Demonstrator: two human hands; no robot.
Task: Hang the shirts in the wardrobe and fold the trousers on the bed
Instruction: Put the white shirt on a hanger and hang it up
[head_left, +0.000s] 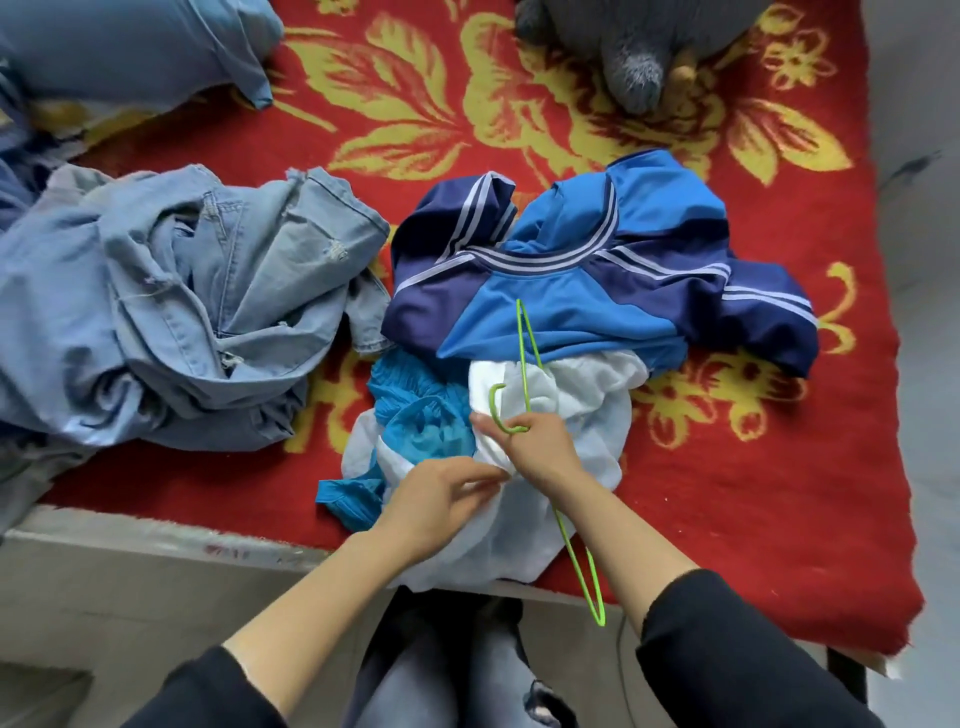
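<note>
A white shirt with turquoise trim (582, 410) lies crumpled at the near edge of the bed. My right hand (540, 447) grips a thin green hanger (527, 353) at the base of its hook, together with a fold of the white cloth. My left hand (441, 493) pinches the white shirt right beside it. A blue and navy striped shirt (597, 291) lies spread just beyond. Pale denim trousers (182, 312) sit in a heap to the left.
The bed carries a red blanket with yellow flowers (779, 493). More blue cloth (130, 52) lies at the far left corner and a grey plush toy (634, 52) at the far edge. A grey bed frame edge (156, 535) runs below the blanket.
</note>
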